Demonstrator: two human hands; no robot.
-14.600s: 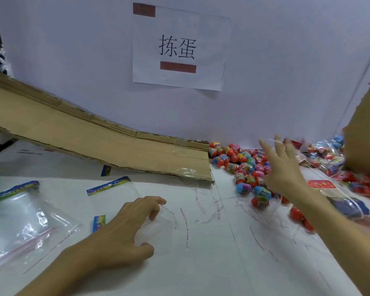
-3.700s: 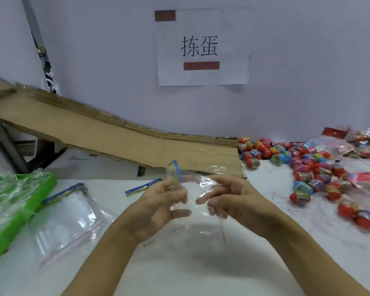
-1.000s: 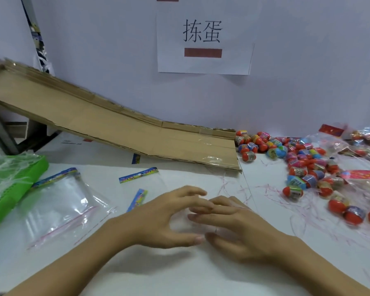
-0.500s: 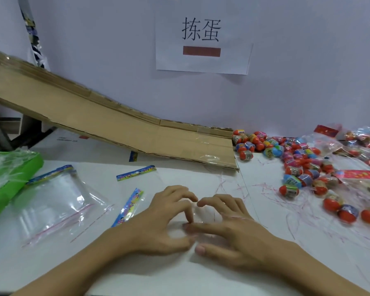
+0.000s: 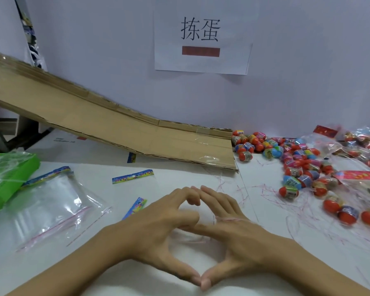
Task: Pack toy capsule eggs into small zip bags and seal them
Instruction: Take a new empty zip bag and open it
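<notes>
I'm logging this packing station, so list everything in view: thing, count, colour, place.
table: one, white with red scribbles, underneath everything
cardboard ramp: one, brown, sloping down from the left
paper sign: one, white, on the wall
capsule eggs: many, mostly red and blue, loose at right
filled bags: several, clear, far right
empty zip bags: a stack, clear, left
green tray: one, left edge
left hand, right hand: flat on a clear bag, fingertips meeting
</notes>
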